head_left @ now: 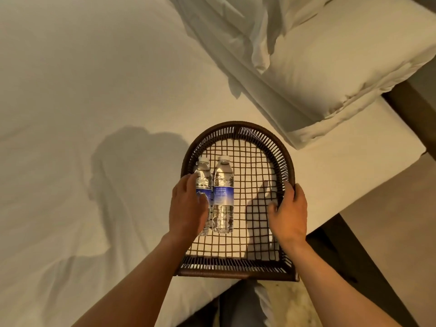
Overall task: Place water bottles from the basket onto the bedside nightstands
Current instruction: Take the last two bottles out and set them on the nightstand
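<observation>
From the head view I find the basket [236, 135], a dark woven tray with an arched far rim and an open grid floor, resting on the white bed [70, 79] near its corner, with its near straight edge reaching to the mattress edge or slightly past it. Two water bottles lie flat inside, side by side and touching, caps pointing away from me: the left bottle [202, 175] against the basket's left wall and the right bottle [223, 185] just beside it. My right hand [289, 213] is closed on the basket's right rim, fingers curled over the top and thumb inside; I judge this grip is there to steady the light tray on the soft bedding while the other hand works. My left hand [188, 208] lies over the lower half of the left bottle with fingers spread around it; whether the fingers have actually closed on it I cannot tell, since the hand hides the contact. The bottles lie down, in my judgement, because they would topple if stood on the grid. A pillow [342, 67] sits at upper right, well apart from the basket. No nightstand top is clearly in view, so no bottle has yet been placed.
</observation>
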